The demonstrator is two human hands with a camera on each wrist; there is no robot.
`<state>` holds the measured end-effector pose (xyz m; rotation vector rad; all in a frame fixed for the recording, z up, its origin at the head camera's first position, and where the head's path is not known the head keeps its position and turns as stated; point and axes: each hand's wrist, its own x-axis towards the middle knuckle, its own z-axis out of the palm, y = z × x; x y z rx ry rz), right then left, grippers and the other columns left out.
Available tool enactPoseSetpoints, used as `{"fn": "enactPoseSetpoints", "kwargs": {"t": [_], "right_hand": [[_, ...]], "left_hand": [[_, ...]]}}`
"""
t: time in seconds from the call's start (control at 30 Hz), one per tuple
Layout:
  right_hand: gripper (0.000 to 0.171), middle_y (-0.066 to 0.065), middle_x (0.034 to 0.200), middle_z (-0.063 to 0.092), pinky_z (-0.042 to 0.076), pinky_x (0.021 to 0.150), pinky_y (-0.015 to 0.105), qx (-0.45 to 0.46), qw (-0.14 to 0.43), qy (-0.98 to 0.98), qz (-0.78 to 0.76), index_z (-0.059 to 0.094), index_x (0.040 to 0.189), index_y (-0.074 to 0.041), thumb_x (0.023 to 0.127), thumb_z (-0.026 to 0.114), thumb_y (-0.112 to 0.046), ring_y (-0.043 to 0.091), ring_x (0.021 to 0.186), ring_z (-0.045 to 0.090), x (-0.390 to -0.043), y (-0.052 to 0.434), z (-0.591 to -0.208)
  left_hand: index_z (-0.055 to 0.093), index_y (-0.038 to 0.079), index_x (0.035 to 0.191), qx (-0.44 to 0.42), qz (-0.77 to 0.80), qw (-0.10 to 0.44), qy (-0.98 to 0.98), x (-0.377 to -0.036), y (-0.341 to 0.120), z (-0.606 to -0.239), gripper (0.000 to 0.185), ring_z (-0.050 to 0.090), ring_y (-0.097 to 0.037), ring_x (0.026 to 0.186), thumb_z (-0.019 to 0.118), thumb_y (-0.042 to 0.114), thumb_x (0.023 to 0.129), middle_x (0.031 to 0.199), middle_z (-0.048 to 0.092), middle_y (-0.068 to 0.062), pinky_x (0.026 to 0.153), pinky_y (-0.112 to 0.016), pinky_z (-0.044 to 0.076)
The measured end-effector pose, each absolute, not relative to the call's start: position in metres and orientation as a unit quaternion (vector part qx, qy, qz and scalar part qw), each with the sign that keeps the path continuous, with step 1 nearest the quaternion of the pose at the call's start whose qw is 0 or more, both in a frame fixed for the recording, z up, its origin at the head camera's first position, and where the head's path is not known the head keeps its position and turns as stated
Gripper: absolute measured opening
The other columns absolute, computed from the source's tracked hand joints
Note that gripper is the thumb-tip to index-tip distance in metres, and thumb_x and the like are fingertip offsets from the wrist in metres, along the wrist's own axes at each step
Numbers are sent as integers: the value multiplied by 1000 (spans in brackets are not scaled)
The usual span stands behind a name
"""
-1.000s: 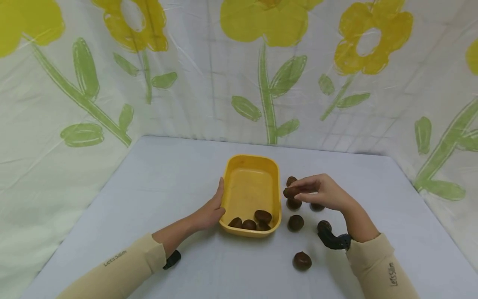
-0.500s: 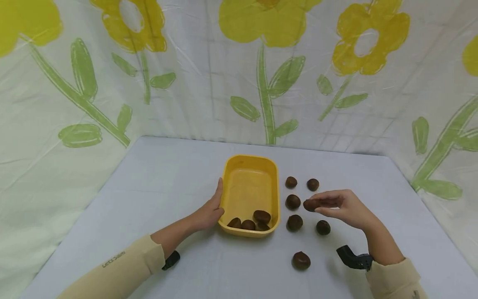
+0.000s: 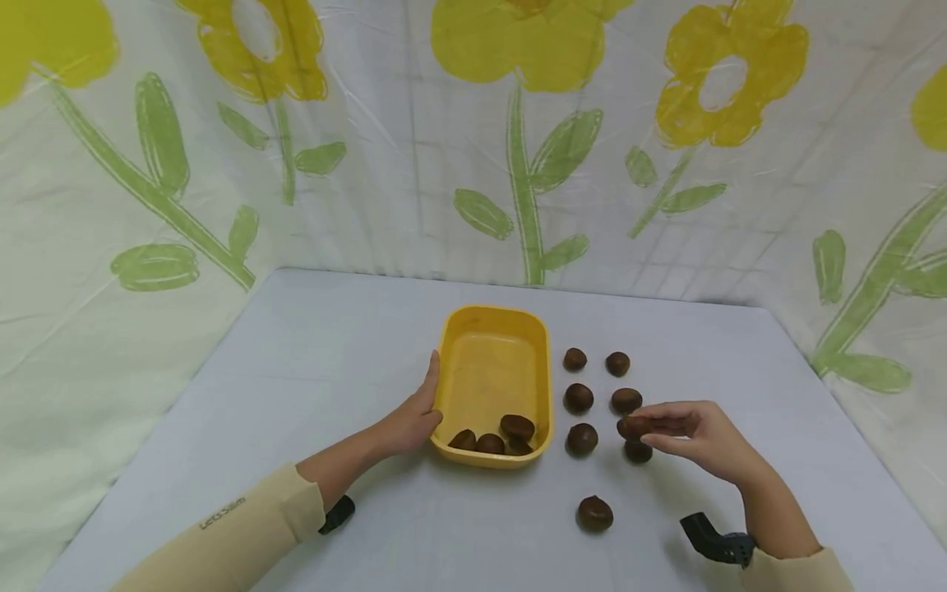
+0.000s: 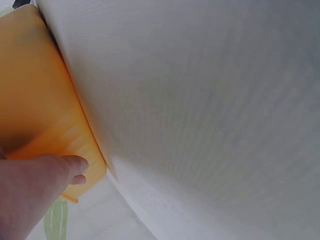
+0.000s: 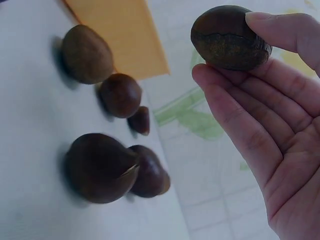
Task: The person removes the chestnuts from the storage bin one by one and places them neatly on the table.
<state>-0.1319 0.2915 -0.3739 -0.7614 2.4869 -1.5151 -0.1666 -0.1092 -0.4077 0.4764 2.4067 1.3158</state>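
Observation:
A yellow rectangular tray stands mid-table, with several brown chestnuts gathered at its near end. Against its left side rests my left hand, fingers extended along the outer wall; the left wrist view shows the fingertips touching the orange-yellow side. My right hand pinches one chestnut between thumb and fingertips. In the head view that held chestnut appears just in front of a chestnut on the table, partly covering it. Another chestnut lies just behind it.
Right of the tray, more loose chestnuts lie in rough rows on the white table. A single chestnut sits nearest the front. Behind the table hangs a white curtain with yellow flowers. A black wrist mount juts from the right wrist.
My right hand has moved right and nearer with the chestnut, away from beside the tray, uncovering chestnuts behind it. The left hand and the tray have stayed put.

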Motion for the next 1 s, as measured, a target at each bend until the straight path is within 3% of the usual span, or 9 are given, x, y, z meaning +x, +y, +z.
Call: {"fn": "enactPoseSetpoints", "kwargs": {"t": [0.23,0.63,1.0], "right_hand": [[27,-17,103,69,53,74,19,-219,82,823,-517,62,109,10,84,63,-1,0,93,66,-118,298,-389],[27,-20,105,67,54,71,19,-210,78,817,-532,61,108,14,83,61,4,-1,93,65,-105,308,-401],[26,-14,103,70,54,73,20,-210,134,786,-566,62,110,10,85,57,5,3,93,67,-98,314,-412]], "left_hand": [[-23,10,145,182,480,167,842,-165,-110,-407,85,-8,-28,144,33,-2,83,155,-17,-13,115,-49,2],[-24,10,145,170,466,181,849,-167,-109,-407,83,-8,-20,144,33,-3,85,156,-18,-7,116,-43,3],[-25,9,145,181,469,176,846,-167,-109,-409,83,-8,-25,144,31,-5,85,155,-18,-10,115,-47,3]]}}
